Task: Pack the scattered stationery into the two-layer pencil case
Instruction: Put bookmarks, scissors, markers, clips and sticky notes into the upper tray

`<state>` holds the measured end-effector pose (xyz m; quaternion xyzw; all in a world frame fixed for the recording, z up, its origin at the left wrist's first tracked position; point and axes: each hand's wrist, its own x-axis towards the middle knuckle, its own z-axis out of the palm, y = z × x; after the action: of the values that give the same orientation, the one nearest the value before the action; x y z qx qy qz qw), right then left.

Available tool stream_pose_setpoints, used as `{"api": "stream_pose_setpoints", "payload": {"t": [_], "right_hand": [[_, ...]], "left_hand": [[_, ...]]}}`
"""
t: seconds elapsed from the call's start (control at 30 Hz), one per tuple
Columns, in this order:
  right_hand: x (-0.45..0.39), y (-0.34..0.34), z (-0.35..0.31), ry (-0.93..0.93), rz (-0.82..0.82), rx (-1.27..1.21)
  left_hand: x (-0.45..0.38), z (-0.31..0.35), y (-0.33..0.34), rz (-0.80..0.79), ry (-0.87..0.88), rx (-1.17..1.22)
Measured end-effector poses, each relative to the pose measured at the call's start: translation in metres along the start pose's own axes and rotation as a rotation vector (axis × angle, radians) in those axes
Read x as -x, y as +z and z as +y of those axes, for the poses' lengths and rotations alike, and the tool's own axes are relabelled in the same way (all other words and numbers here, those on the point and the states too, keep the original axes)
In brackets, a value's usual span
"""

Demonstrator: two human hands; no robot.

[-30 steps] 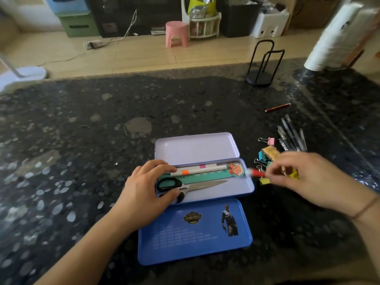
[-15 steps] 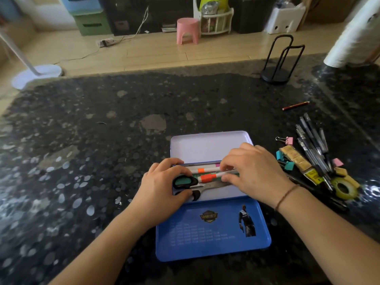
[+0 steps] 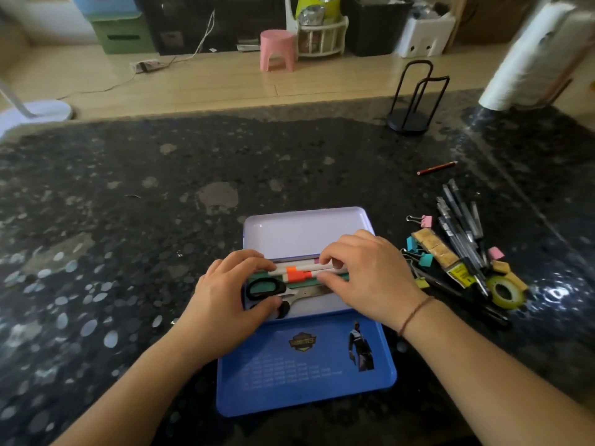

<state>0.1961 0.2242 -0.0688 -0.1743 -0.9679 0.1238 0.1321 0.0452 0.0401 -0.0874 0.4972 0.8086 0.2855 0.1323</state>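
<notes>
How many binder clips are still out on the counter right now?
4 that I can make out, all right of the pencil case: a pink binder clip nearest the pens, two teal clips, a yellow one. Others may be hidden.

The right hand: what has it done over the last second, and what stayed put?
The right hand carried an orange-banded marker from the pile on the right into the pencil case and now pinches it there beside another marker. The left hand stayed on the scissors; the pens lay unmoved.
</notes>
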Motion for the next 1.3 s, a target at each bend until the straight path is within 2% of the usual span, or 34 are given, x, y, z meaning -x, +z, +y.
{"api": "stream_pose_setpoints", "payload": {"t": [0.1, 0.17, 0.3, 0.43, 0.63, 0.73, 0.87, 0.97, 1.03, 1.07, 1.17, 1.2, 1.23, 1.3], "right_hand": [[0.01, -0.017, 0.023, 0.116, 0.11, -0.049], [0.019, -0.032, 0.054, 0.269, 0.169, -0.034], [0.051, -0.063, 0.116, 0.635, 0.081, 0.004], [0.079, -0.078, 0.135, 0.748, 0.056, -0.069], [0.086, -0.08, 0.13, 0.619, -0.13, -0.087], [0.083, -0.075, 0.114, 0.476, -0.194, -0.056], [0.067, -0.057, 0.088, 0.196, -0.268, 0.019], [0.058, -0.051, 0.088, 0.145, -0.306, 0.084], [0.058, -0.053, 0.094, 0.128, -0.268, 0.084], [0.058, -0.055, 0.097, 0.117, -0.193, 0.069], [0.055, -0.066, 0.093, 0.12, 0.176, -0.114], [0.05, -0.068, 0.085, 0.112, 0.224, -0.18], [0.044, -0.067, 0.075, 0.092, 0.206, -0.227], [0.031, -0.057, 0.056, 0.044, 0.042, -0.283]], "left_hand": [[0.0, 0.002, -0.003, -0.076, 0.011, -0.048], [0.001, 0.003, -0.003, -0.099, 0.003, -0.107], [0.0, 0.006, 0.0, -0.077, -0.019, -0.12], [0.001, 0.008, 0.0, -0.073, -0.017, -0.138], [0.001, 0.007, 0.005, -0.05, -0.038, -0.18], [-0.001, 0.009, 0.002, -0.074, -0.051, -0.167], [-0.001, 0.009, -0.001, -0.072, -0.033, -0.188], [0.001, 0.006, -0.004, -0.085, -0.013, -0.234], [0.003, 0.005, -0.005, -0.096, 0.001, -0.278], [0.004, 0.006, -0.005, -0.088, 0.021, -0.307], [0.005, 0.014, -0.002, -0.094, 0.125, -0.376], [0.006, 0.017, -0.001, -0.106, 0.162, -0.381], [0.006, 0.019, 0.001, -0.117, 0.184, -0.379], [0.005, 0.021, 0.005, -0.125, 0.176, -0.35]]}}
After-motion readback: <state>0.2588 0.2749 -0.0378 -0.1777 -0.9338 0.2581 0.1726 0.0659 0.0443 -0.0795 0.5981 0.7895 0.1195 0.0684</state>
